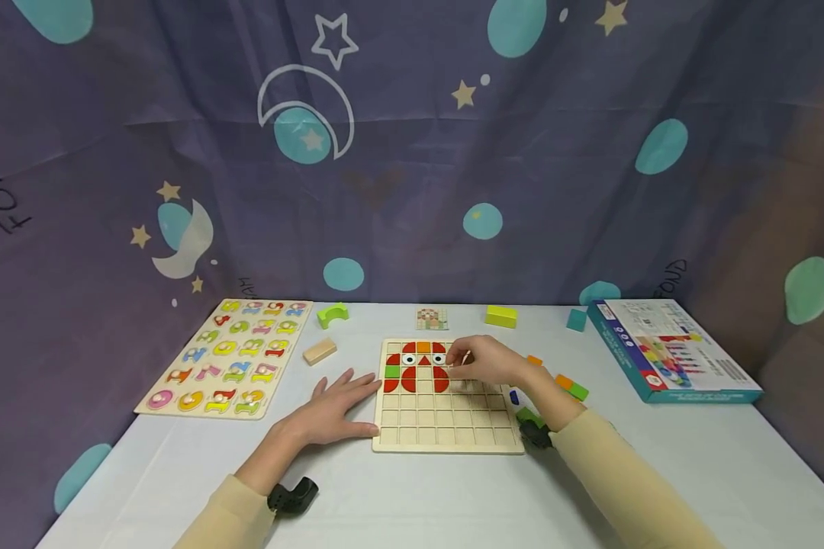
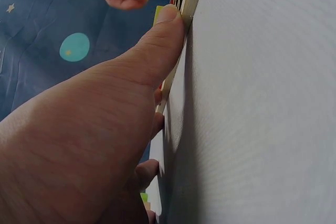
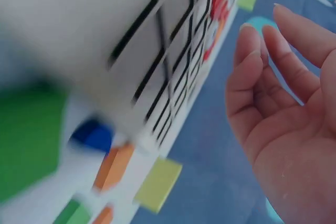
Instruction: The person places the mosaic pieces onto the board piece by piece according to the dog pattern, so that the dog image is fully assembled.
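The left hand (image 1: 333,412), spread, touched the wooden grid board (image 1: 465,436); above, the right hand (image 1: 490,360) hovered half-curled, its hold unclear.

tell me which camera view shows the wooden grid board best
The head view: it shows nearly the whole wooden grid board from above, partly covered by the right hand. The left wrist view shows a thin edge strip beside the left hand; the right wrist view, a slanted, partly blurred section.

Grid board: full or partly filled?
Partly filled: the grid board has colored tiles in some upper cells; its lower rows are bare.
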The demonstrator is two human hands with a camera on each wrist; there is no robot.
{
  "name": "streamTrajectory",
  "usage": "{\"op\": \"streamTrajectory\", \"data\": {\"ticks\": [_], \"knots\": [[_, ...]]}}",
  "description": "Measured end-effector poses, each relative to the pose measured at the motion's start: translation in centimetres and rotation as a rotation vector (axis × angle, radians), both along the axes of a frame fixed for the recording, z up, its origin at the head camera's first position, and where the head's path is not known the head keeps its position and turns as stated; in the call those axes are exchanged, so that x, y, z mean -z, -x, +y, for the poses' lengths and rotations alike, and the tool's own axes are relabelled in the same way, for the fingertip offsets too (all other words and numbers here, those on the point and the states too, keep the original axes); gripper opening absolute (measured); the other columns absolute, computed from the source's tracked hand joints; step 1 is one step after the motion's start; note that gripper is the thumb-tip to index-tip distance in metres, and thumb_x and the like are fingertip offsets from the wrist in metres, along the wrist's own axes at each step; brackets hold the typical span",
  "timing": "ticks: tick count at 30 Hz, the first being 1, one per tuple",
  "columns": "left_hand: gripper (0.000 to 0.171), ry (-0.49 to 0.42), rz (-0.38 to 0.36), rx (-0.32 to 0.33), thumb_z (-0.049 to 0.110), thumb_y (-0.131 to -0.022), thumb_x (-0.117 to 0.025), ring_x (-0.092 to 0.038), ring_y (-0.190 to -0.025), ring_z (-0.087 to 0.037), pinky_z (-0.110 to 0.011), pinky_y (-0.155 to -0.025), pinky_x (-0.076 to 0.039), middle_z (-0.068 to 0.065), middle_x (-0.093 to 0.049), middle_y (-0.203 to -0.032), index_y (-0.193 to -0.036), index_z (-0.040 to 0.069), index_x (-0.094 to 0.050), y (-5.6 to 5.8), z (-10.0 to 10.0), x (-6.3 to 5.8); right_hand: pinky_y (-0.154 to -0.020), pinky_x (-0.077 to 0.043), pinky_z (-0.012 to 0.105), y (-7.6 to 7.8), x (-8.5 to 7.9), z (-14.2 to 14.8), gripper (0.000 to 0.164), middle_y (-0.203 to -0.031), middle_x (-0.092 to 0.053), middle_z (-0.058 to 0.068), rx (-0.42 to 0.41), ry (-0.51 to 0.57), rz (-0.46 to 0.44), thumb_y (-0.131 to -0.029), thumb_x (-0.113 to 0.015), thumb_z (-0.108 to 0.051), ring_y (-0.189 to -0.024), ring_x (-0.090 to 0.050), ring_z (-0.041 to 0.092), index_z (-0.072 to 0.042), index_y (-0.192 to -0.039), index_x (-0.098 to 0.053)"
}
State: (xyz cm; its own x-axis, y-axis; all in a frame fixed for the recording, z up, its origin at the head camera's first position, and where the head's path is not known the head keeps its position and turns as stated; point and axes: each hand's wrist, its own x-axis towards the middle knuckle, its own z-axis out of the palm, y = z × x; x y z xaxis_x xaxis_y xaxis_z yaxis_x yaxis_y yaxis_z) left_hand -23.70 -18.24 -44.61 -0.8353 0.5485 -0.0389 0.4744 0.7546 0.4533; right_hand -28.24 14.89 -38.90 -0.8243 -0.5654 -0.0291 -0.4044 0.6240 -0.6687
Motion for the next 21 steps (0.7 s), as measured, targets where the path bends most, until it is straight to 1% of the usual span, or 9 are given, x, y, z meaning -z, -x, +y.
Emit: {"op": "streamTrajectory", "data": {"ticks": [2,4,7,9,13,17,21], "knots": [[0.083,-0.011,-0.005,0.001,0.063,-0.087,-0.069,-0.014,-0.152,-0.036,-0.07,-0.113,-0.003,0.0,-0.033,-0.162,-0.155,0.024,-0.044,-0.1,-0.1,-0.1,-0.072,-0.052,0.033,-0.2,-0.1,1.2,0.014,-0.096,-0.064,0.0,0.021,0.005,-0.008,-0.095,-0.071,-0.013,-0.086,-0.061,0.019,-0.004,-0.106,-0.069],[0.083,-0.018,-0.007,0.003,0.063,-0.087,-0.069,-0.013,-0.152,-0.036,-0.069,-0.113,-0.003,-0.001,-0.033,-0.162,-0.155,0.024,-0.044,-0.1,-0.1,-0.1,-0.068,-0.053,0.035,-0.4,-0.2,2.4,0.017,-0.096,-0.064,0.002,0.048,0.016,-0.028,-0.095,-0.072,-0.013,-0.086,-0.062,0.023,-0.003,-0.108,-0.068],[0.083,-0.021,-0.006,0.004,0.063,-0.087,-0.069,-0.013,-0.152,-0.036,-0.069,-0.113,-0.002,-0.001,-0.033,-0.162,-0.155,0.023,-0.044,-0.1,-0.2,-0.1,-0.064,-0.054,0.039,-0.8,-0.4,4.0,0.017,-0.095,-0.062,0.004,0.092,0.028,-0.054,-0.095,-0.072,-0.013,-0.082,-0.062,0.029,-0.002,-0.108,-0.067],[0.083,-0.02,-0.004,0.007,0.063,-0.087,-0.069,-0.013,-0.152,-0.036,-0.069,-0.113,-0.002,-0.001,-0.033,-0.162,-0.156,0.023,-0.043,-0.1,-0.2,0.0,-0.062,-0.054,0.041,-0.9,-0.4,5.0,0.017,-0.094,-0.062,0.005,0.124,0.028,-0.065,-0.095,-0.072,-0.012,-0.08,-0.061,0.03,-0.002,-0.108,-0.067],[0.084,-0.015,0.001,0.009,0.064,-0.087,-0.068,-0.013,-0.152,-0.036,-0.07,-0.113,-0.002,-0.001,-0.033,-0.162,-0.156,0.023,-0.043,-0.1,-0.3,0.0,-0.069,-0.056,0.04,-0.8,0.0,6.7,0.018,-0.095,-0.062,0.005,0.166,0.01,-0.049,-0.094,-0.072,-0.011,-0.08,-0.059,0.025,-0.002,-0.109,-0.068],[0.084,-0.015,0.002,0.01,0.064,-0.087,-0.068,-0.014,-0.152,-0.036,-0.07,-0.113,-0.002,-0.001,-0.033,-0.162,-0.156,0.023,-0.043,-0.1,-0.2,0.0,-0.074,-0.054,0.037,-0.5,1.0,8.1,0.017,-0.096,-0.063,0.004,0.199,-0.013,-0.053,-0.094,-0.072,-0.01,-0.082,-0.057,0.022,-0.002,-0.109,-0.068],[0.084,-0.02,-0.004,0.014,0.063,-0.087,-0.068,-0.014,-0.152,-0.036,-0.07,-0.113,-0.002,-0.001,-0.033,-0.162,-0.156,0.022,-0.043,-0.1,-0.1,0.0,-0.083,-0.052,0.038,-0.3,2.0,9.0,0.017,-0.098,-0.066,0.002,0.214,-0.049,-0.066,-0.092,-0.074,-0.01,-0.088,-0.057,0.022,-0.004,-0.107,-0.069]]}}
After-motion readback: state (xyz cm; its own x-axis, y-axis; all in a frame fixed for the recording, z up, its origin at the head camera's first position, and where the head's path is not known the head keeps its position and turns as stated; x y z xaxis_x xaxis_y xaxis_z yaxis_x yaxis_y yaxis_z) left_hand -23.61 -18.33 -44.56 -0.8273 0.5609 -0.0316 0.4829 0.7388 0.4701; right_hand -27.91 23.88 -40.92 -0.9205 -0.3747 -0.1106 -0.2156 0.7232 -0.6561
